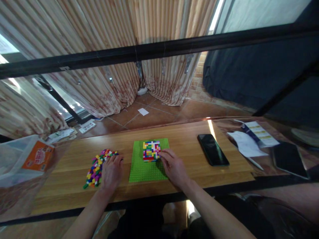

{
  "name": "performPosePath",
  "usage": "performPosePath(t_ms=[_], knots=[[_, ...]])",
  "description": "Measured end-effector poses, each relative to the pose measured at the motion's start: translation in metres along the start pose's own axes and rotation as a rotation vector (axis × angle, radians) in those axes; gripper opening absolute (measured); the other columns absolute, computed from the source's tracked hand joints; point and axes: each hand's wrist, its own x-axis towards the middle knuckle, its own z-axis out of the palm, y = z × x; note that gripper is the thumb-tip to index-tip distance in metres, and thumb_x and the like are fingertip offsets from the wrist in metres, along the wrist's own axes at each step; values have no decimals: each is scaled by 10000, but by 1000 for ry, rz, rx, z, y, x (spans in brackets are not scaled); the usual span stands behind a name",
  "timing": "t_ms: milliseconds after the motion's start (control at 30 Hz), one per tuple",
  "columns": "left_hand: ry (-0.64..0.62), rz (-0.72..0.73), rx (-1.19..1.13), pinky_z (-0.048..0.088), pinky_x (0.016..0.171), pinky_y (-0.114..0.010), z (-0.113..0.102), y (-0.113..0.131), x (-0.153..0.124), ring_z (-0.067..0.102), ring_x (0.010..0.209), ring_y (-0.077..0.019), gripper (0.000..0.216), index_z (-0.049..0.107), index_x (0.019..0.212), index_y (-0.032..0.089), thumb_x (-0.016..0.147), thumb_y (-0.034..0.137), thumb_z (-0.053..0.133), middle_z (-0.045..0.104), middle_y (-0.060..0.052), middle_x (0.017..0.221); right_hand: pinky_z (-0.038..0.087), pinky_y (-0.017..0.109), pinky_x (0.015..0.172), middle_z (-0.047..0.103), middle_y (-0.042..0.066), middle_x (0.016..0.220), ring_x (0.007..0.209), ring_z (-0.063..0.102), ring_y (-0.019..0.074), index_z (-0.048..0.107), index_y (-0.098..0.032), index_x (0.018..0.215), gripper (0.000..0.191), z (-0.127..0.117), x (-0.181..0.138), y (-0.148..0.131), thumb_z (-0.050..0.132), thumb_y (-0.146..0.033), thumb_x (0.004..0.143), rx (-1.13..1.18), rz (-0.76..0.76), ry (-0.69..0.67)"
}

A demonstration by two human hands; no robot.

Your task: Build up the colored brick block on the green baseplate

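1. With the right hand [175, 169], reaches in over the right edge of the green studded baseplate [138, 171], with thumb and forefinger close together.
2. Meets the right side of the multicoloured brick block [151, 151] with those fingertips; cannot make out any gap or separate brick between them.
3. With the left hand [112, 172], covers part of the right side of the loose brick pile [96, 169], with fingers bent down and little spread; cannot tell of any brick in their grasp.
4. For the brick block, a place toward the far edge of the baseplate, with bare green studs to its left and on its near side.
5. Between the left hand and the baseplate, only a narrow strip of bare wooden worktop [184, 137].
6. To the right, wider open wood as far as the black smartphone [213, 150], aslant near the right end.
7. Beyond the far side of the baseplate, a bare band up to the worktop's far edge.
8. Past the left end, a clear plastic bin [12, 162] with an orange label [38, 156].
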Motion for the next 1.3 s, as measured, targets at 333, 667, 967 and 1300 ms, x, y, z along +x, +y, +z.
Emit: performPosePath(t_ms=[333, 667, 967, 1300], knots=[[109, 53, -598, 505, 846, -316, -22, 77, -4, 644, 913, -183, 181, 684, 926, 208, 906, 189, 505, 702, -41, 928, 560, 338, 885, 646, 88, 1132, 1006, 658, 174, 644, -218, 1119, 261, -1, -1, 7, 439, -209, 957, -1, -4, 35], [128, 237, -473, 422, 858, -375, 9, 94, -5, 613, 955, -193, 177, 725, 983, 255, 927, 214, 562, 720, -32, 984, 574, 336, 861, 643, 85, 1154, 991, 665, 184, 662, -221, 1100, 266, -2, -5, 14, 444, -236, 949, -41, -2, 13], [239, 236, -483, 421, 839, -371, 20, 93, -1, 601, 941, -187, 149, 738, 943, 266, 876, 181, 635, 675, -27, 983, 570, 336, 855, 639, 87, 1150, 994, 662, 187, 663, -211, 1074, 246, -2, -3, 13, 450, -233, 952, -43, 3, 4], [149, 133, -689, 503, 938, -394, 17, 96, 5, 597, 1042, -210, 340, 612, 1132, 200, 817, 76, 629, 649, -61, 1082, 537, 376, 886, 476, 123, 1381, 1048, 609, 196, 589, -242, 1266, 438, -4, -2, 6, 424, -76, 896, -130, -99, -4]])
